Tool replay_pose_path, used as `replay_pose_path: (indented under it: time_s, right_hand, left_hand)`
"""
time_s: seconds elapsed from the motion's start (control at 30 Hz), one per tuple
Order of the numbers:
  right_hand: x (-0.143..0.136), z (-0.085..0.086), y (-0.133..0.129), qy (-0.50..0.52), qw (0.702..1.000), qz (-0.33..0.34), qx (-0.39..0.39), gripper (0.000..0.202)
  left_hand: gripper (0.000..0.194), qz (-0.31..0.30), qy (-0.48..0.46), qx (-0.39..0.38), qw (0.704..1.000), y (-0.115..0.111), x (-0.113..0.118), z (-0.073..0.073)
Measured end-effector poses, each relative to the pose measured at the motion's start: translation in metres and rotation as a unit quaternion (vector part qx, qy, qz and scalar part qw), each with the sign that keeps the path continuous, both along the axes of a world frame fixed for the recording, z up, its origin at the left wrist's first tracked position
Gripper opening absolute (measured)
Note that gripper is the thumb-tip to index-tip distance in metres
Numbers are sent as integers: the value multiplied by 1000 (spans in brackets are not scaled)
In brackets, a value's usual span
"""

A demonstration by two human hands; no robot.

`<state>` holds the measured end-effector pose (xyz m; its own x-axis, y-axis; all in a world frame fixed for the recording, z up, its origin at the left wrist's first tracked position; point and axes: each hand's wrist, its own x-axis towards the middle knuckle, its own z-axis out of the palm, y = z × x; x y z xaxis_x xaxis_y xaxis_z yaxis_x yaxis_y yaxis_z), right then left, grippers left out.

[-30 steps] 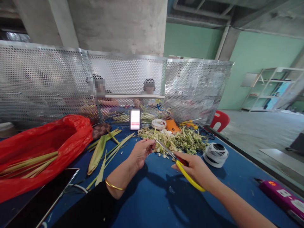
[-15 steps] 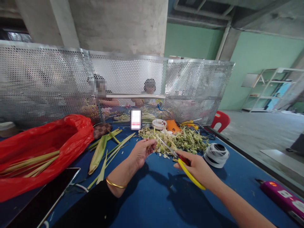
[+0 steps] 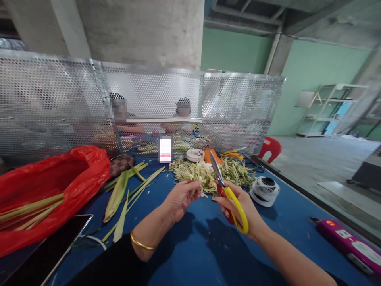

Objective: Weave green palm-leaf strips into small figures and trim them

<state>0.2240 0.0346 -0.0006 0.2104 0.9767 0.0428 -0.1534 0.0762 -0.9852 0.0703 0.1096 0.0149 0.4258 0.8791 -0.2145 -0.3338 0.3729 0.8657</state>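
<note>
The right hand [image 3: 250,210] grips the scissors [image 3: 218,174], blades pointing up before the pile [image 3: 190,171]. The left hand [image 3: 180,200] pinches at the pile's near edge; I cannot tell whether it holds anything. Right of the pile sits the spool [image 3: 264,192]; left, leaves [image 3: 117,194].

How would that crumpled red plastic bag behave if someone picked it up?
The red plastic bag would probably sag, since its thin walls are wrinkled. It seems likely light, showing only slender yellow-green strips inside. Those might slide out if it tipped, because its mouth gapes open.
</note>
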Motion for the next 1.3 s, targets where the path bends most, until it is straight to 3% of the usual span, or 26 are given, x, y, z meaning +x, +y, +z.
replay_pose_path:
  time_s: [0.4, 0.63, 0.73, 1.3]
  right_hand:
    - [-3, -5, 3, 36, 997, -57, 24, 50]
    - [-1, -1, 2, 15, 999, -50, 12, 46]
    - [0, 1, 0, 13, 999, -47, 4, 46]
    - [0, 1, 0, 20, 999, -26, 27, 40]
  left_hand:
    - [30, -32, 79, 120, 989, -16, 17, -23]
    - [18, -92, 113, 122, 982, -21, 12, -12]
    - [14, -86, 109, 123, 983, -21, 10, -9]
    - [29, -99, 105, 126, 982, -14, 9, -19]
